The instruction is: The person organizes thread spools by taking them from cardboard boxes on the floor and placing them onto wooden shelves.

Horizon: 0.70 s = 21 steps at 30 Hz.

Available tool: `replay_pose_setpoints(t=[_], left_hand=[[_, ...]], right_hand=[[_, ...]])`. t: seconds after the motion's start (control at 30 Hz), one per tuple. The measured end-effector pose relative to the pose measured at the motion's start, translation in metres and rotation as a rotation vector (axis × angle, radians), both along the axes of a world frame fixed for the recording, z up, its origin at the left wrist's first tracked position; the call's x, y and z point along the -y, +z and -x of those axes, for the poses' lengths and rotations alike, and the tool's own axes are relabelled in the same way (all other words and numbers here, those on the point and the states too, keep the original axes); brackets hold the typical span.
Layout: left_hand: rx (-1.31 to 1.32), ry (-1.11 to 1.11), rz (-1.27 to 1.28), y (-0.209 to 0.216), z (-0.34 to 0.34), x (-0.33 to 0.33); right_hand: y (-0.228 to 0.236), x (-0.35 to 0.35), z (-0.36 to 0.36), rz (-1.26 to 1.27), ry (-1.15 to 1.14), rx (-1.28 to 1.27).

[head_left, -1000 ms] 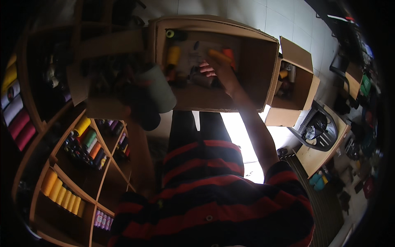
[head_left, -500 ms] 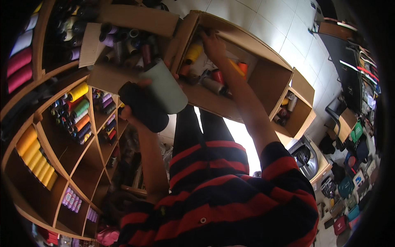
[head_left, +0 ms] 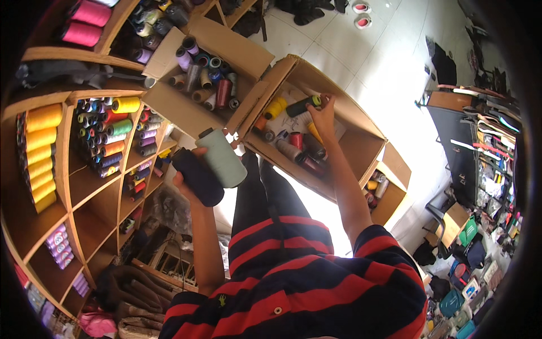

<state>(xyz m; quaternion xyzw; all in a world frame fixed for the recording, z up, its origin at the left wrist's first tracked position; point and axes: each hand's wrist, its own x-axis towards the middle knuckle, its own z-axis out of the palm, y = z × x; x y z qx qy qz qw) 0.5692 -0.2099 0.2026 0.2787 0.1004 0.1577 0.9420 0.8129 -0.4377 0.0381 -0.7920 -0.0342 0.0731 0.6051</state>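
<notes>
My left hand (head_left: 182, 185) is closed around two large thread spools, a dark navy one (head_left: 199, 176) and a grey-green one (head_left: 221, 158), held side by side and tilted. Over the larger cardboard box (head_left: 361, 125), my right hand (head_left: 323, 112) grips one end of a dark green thread spool (head_left: 298, 107) with a yellow-green tip. Inside that box lie a yellow spool (head_left: 276, 107), a red spool (head_left: 296, 139), a grey spool (head_left: 289, 149) and several others. The fingers of my left hand are partly hidden behind the two spools.
Left of the larger box, another open box (head_left: 186, 101) holds mixed spools. Wooden shelves (head_left: 66, 164) with rows of thread stand along the left. A smaller box (head_left: 389, 209) with spools sits at the right, near a chair (head_left: 451, 220) and scattered goods.
My right hand has risen from the far left corner of the larger box and moved right, now holding the dark green spool. My left hand still holds both spools. The whole view has shifted.
</notes>
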Motion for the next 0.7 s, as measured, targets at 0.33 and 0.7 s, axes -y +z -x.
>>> replay_pose_setpoints(t=[0.33,0.7], left_hand=[[0.010,0.078,-0.014,0.004,0.026,0.015],[0.001,0.064,0.047,-0.009,0.040,0.020]], right_hand=[[0.019,0.002,0.017,-0.896,0.018,-0.697],[0.002,-0.059,0.003,0.362,0.660,-0.645]])
